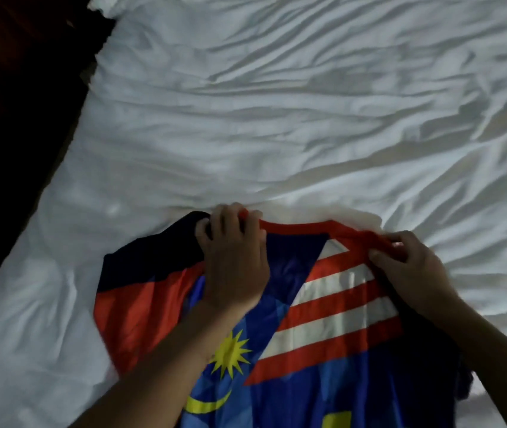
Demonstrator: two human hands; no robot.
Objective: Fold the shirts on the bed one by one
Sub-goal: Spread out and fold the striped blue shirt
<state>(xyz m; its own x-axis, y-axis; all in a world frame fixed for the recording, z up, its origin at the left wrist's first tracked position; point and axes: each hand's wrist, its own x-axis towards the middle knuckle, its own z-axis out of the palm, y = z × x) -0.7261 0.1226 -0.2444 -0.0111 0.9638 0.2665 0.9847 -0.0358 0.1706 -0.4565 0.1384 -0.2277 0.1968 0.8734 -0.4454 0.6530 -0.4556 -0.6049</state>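
You are pinching the red collar with your left hand [236,257] and right hand [412,267], spreading the shirt [292,319] lower centre on the bed [246,118]; folding is not yet starting.

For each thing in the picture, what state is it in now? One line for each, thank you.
Shirt: spread on the bed, not yet folded, held at the red collar.
Left hand: gripping the collar's left end.
Right hand: pinching the collar's right end.
White bedsheet: wrinkled.
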